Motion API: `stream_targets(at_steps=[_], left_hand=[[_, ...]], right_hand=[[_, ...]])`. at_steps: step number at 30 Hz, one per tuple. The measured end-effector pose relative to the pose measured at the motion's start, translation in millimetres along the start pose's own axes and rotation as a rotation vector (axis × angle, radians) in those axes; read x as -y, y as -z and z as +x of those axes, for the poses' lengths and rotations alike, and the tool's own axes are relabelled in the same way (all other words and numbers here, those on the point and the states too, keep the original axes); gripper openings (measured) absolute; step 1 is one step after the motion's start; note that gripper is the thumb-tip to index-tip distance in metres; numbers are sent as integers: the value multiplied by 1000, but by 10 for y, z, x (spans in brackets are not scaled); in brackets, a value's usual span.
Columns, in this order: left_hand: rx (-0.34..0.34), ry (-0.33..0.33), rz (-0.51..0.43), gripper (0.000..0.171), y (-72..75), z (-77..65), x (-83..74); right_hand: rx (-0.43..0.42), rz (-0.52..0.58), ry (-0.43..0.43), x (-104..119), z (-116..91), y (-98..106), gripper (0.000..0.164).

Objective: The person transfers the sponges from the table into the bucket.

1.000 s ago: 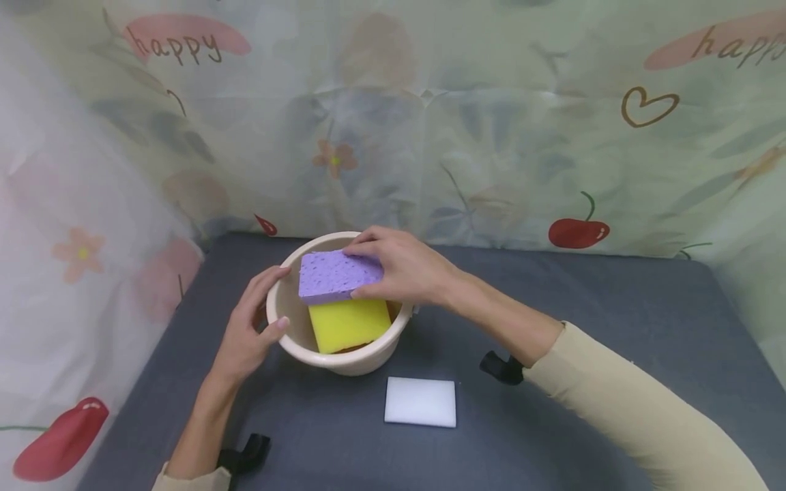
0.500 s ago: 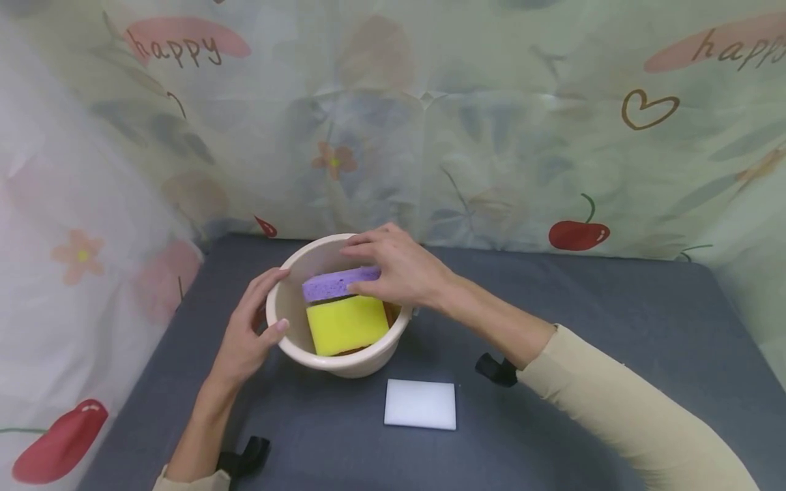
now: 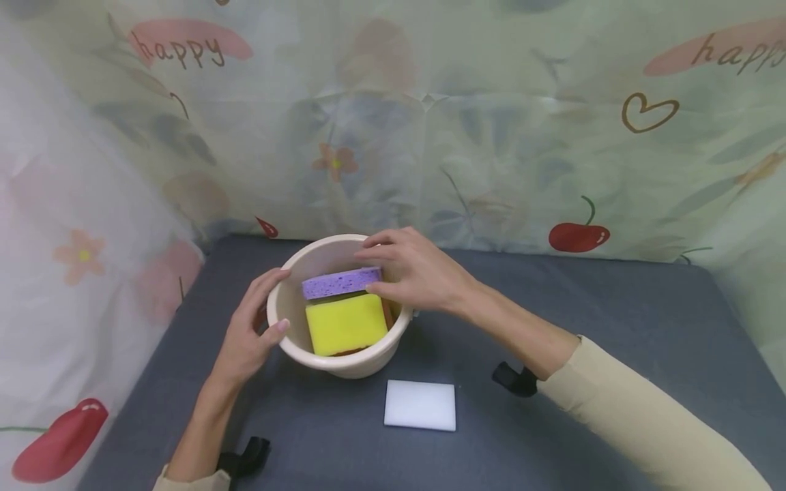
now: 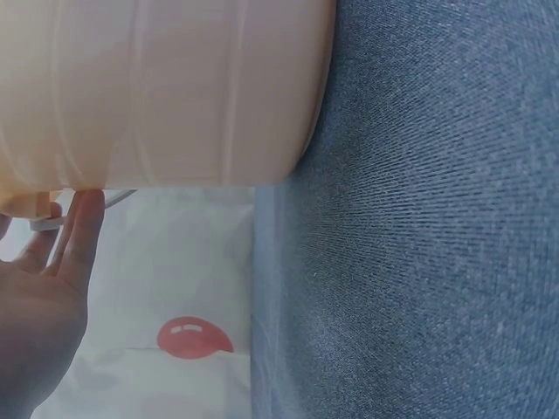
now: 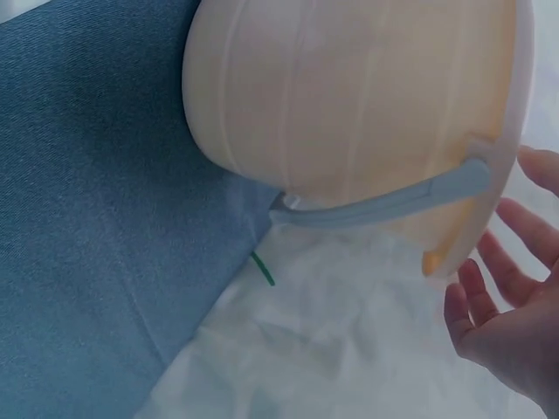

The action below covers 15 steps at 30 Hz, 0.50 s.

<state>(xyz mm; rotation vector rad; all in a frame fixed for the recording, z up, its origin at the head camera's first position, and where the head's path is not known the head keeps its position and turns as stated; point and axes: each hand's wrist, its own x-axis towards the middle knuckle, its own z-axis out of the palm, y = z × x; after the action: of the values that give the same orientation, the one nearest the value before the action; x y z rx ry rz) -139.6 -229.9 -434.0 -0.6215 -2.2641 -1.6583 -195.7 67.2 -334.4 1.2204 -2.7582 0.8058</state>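
A cream bucket (image 3: 362, 364) stands on the dark cloth. Inside it, a purple sponge (image 3: 341, 283) leans on edge behind a yellow sponge (image 3: 346, 325), with something brown partly showing beneath and beside the yellow one. My left hand (image 3: 248, 331) holds the bucket's left rim, thumb at the rim and fingers along the outside. Over the right side of the opening, my right hand (image 3: 424, 269) has its fingers spread, the thumb close to the purple sponge's end. In the right wrist view, that hand's fingers (image 5: 515, 231) are at the bucket's rim and grip nothing visible.
A flat white rectangular pad (image 3: 420, 406) lies on the cloth in front of the bucket. A grey handle (image 5: 384, 202) hangs down the bucket's side. Patterned curtains (image 3: 491, 150) rise behind and at the sides of the dark cloth-covered table (image 3: 583, 327).
The purple sponge has tipped from lying nearly flat to standing on edge, lower in the bucket. My right hand has let go of it and moved slightly right. The left hand keeps its place.
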Motion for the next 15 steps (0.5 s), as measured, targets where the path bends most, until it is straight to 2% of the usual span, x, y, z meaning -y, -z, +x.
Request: stream_targets(at_steps=[6, 11, 15], left_hand=[[9, 10, 14, 69, -1, 2, 3], [12, 11, 12, 69, -9, 6, -13], [5, 7, 1, 69, -13, 0, -20]], right_hand=[[-47, 57, -21, -27, -165, 82, 49], [-83, 96, -89, -51, -370, 114, 56], [-90, 108, -111, -97, -517, 94, 58]])
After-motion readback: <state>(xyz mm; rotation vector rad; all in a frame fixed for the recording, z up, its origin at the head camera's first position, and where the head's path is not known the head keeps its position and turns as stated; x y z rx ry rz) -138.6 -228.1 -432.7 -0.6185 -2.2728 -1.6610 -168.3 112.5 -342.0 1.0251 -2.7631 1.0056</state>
